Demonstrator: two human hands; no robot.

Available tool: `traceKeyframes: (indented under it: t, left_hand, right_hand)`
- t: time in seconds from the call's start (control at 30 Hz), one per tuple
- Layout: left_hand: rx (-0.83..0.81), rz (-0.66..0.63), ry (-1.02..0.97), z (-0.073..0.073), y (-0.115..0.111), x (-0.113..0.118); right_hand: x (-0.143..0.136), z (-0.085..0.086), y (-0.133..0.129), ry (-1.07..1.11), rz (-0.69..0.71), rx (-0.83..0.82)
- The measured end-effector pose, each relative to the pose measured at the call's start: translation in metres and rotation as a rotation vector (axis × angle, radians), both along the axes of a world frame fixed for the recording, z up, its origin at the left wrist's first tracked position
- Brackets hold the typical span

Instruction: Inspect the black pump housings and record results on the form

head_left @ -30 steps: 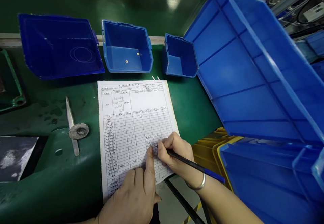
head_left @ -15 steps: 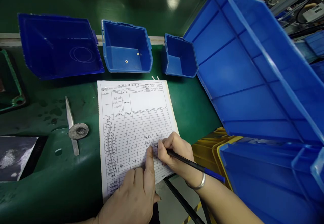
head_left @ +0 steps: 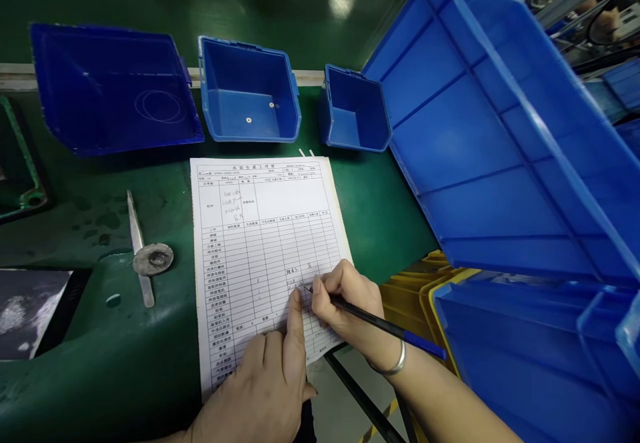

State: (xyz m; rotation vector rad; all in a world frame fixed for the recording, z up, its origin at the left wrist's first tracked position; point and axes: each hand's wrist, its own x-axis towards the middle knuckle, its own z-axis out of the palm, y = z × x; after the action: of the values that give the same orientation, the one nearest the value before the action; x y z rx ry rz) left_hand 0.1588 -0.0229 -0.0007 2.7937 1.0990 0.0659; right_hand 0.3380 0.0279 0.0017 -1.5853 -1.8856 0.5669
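Observation:
A printed form (head_left: 280, 196) with a ruled table and some handwriting lies on the green table. My right hand (head_left: 347, 299) grips a dark pen (head_left: 380, 324) with a blue end, its tip at a handwritten line in the lower right of the form. My left hand (head_left: 273, 369) rests on the lower part of the sheet. Its index finger is stretched out and touches the paper just left of the pen tip, while the other fingers are bent. Nothing shows in that hand.
Tweezers (head_left: 135, 226) lie left of the form, with a round grey metal piece (head_left: 153, 259) across them. Behind stand a dark blue bin (head_left: 117, 96), a blue bin (head_left: 235, 106) holding two small white rings, and a smaller bin (head_left: 345, 123). A large blue crate (head_left: 480, 136) rises at right.
Both hands and the pen stay almost in place. The form and bins sit slightly further left in view.

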Motion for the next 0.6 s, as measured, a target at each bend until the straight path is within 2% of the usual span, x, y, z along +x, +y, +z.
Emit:
traceKeyframes:
  t: [0.13, 0.3, 0.4, 0.6]
  left_hand:
    - [0.017, 0.007, -0.032, -0.003, 0.000, -0.001]
    - [0.096, -0.072, -0.035, 0.001, 0.005, -0.001]
    - [0.077, -0.040, 0.004, 0.005, 0.006, -0.001]
    - [0.029, 0.002, -0.004, 0.001, 0.001, -0.002]
  right_hand:
    - [-0.001, 0.001, -0.002, 0.009, -0.037, -0.026]
    - [0.006, 0.000, -0.004, 0.171, -0.086, -0.120]
    - [0.012, 0.001, -0.003, 0.243, -0.100, -0.190]
    - [0.012, 0.001, -0.001, 0.148, -0.066, -0.147]
